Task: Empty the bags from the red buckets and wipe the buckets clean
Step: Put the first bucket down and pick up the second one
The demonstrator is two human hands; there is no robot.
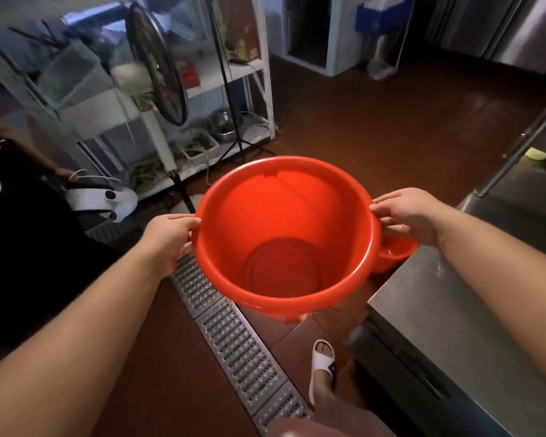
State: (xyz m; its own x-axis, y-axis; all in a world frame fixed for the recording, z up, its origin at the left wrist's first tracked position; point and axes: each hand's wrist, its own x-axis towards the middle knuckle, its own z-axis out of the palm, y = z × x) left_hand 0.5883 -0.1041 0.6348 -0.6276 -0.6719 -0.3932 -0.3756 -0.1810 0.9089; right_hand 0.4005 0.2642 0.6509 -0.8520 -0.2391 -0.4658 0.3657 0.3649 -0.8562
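Left hand (167, 238): fingers curled over the near-left rim of the bucket, gripping it. Right hand (407, 216): clasped on the opposite rim, thumb on top.

Bucket (284, 234): red plastic, round, held in the air between both hands above the floor (391, 127), beside the corner of the desk (448, 310). Mouth turned up toward the viewer; its long axis runs from the rim down and away to the base. Rolled lip, smooth glossy walls narrowing to a flat round bottom with a raised ring. Inside empty, no bag.

Second bucket (394, 252): red, only a part showing behind the right wrist, just beside the desk edge.

Desk: brushed steel, flat top, square corner.

Floor: dark reddish-brown tile, slightly shiny. Drain grate (234, 335): long strip of perforated metal panels, running diagonally under the held bucket.

Sandal (322, 364): white, on a foot near the grate.

Fan (158, 64): standing, round wire cage, at the far left before white shelving.
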